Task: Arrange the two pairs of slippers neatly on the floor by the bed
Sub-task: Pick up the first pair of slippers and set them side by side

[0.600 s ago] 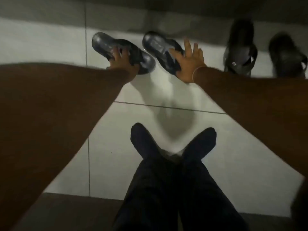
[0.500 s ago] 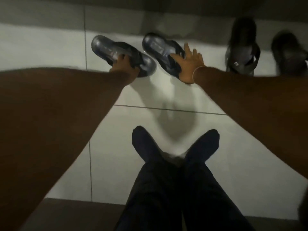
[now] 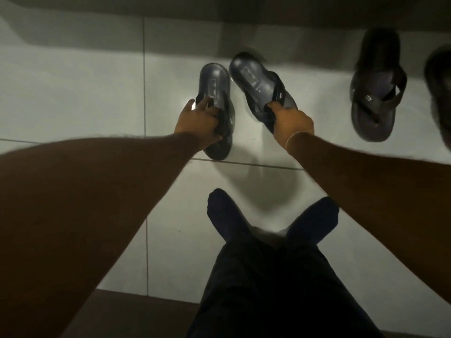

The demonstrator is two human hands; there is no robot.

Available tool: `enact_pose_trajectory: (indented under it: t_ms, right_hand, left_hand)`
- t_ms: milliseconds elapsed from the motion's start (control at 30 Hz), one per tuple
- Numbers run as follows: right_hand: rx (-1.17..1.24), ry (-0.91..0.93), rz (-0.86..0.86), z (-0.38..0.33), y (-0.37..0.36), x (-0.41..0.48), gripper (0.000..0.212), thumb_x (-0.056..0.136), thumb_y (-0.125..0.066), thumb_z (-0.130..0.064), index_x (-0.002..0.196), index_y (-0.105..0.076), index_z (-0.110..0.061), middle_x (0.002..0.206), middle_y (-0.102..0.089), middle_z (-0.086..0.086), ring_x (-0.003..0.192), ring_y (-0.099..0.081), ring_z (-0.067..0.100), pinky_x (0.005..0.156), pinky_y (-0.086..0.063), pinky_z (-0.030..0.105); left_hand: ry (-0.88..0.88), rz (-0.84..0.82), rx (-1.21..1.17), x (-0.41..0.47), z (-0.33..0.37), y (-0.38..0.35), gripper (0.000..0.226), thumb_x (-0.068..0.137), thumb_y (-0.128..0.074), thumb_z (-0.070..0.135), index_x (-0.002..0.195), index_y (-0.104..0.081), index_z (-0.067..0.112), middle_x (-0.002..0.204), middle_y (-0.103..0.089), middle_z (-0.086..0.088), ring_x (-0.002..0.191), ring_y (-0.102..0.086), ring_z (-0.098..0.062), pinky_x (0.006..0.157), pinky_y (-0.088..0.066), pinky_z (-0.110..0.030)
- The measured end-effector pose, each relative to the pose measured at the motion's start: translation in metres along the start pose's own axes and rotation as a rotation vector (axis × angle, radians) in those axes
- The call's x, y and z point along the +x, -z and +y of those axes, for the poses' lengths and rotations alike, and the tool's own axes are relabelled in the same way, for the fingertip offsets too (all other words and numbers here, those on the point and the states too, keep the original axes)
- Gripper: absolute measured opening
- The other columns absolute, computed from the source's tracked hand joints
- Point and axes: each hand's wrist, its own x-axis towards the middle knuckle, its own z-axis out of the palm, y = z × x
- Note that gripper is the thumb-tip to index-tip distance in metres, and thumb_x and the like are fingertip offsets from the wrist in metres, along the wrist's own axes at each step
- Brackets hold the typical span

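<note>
Four slippers are seen on the floor (image 3: 73,93), two pairs. One slipper (image 3: 216,93) is clamped in the left hand (image 3: 197,123), its mate (image 3: 258,84) in the right hand (image 3: 291,123); this pair is not yet straight. The other pair (image 3: 375,93), toward the floor's far right edge, looks tidy already, though one is half hidden.

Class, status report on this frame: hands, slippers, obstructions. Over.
Left hand gripping left slipper; right hand gripping its angled mate. Second pair lying right, one cut off. Nothing in the way.

Bare tiles (image 3: 73,93) left, strapped slipper (image 3: 375,93) blocks right
</note>
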Motion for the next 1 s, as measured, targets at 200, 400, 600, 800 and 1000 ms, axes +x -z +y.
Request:
enact_pose_trajectory:
  t_ms: [200, 400, 600, 800, 1000]
  right_hand:
    - [-0.12, 0.041, 0.002, -0.026, -0.019, -0.011, 0.041, 0.107, -0.054, -0.042, 0.14, -0.056, -0.019, 0.118, -0.075, 0.015, 0.111, -0.07, 0.041, 0.104, -0.048, 0.048]
    - [-0.009, 0.01, 0.028, -0.049, -0.036, -0.014, 0.045, 0.102, -0.063, -0.045, 0.139, -0.061, -0.019, 0.134, -0.069, 0.014, 0.136, -0.057, 0.041, 0.126, -0.033, 0.049]
    - [-0.003, 0.084, -0.033, -0.062, -0.038, -0.012, 0.042, 0.103, -0.06, -0.044, 0.14, -0.056, -0.024, 0.127, -0.073, 0.013, 0.127, -0.061, 0.04, 0.109, -0.047, 0.048]
    - [-0.008, 0.106, -0.029, -0.079, -0.044, -0.014, 0.045, 0.105, -0.06, -0.043, 0.145, -0.054, -0.024, 0.13, -0.072, 0.014, 0.125, -0.062, 0.041, 0.109, -0.049, 0.047]
    - [-0.026, 0.101, 0.007, -0.08, -0.051, -0.017, 0.042, 0.106, -0.057, -0.042, 0.144, -0.053, -0.024, 0.136, -0.071, 0.014, 0.133, -0.062, 0.04, 0.123, -0.034, 0.048]
  left_hand:
    - [0.041, 0.034, -0.144, -0.006, 0.004, -0.009, 0.054, 0.098, -0.069, 0.038, 0.149, -0.06, 0.02, 0.159, -0.051, 0.002, 0.155, -0.033, -0.026, 0.121, -0.034, -0.052]
    - [0.07, 0.075, -0.236, -0.011, 0.001, -0.017, 0.05, 0.097, -0.073, 0.035, 0.143, -0.064, 0.018, 0.157, -0.052, 0.0, 0.146, -0.044, -0.029, 0.109, -0.047, -0.046]
    - [0.03, 0.113, -0.226, -0.015, -0.014, -0.025, 0.041, 0.097, -0.075, 0.033, 0.133, -0.072, 0.014, 0.157, -0.054, -0.002, 0.149, -0.041, -0.03, 0.112, -0.046, -0.048]
    - [0.11, 0.104, -0.344, -0.023, -0.017, -0.03, 0.042, 0.095, -0.076, 0.035, 0.135, -0.072, 0.021, 0.154, -0.057, 0.001, 0.144, -0.05, -0.03, 0.106, -0.052, -0.048]
    - [0.127, 0.147, -0.391, -0.024, -0.013, -0.038, 0.039, 0.095, -0.079, 0.03, 0.131, -0.074, 0.018, 0.158, -0.056, -0.001, 0.15, -0.044, -0.032, 0.106, -0.053, -0.051]
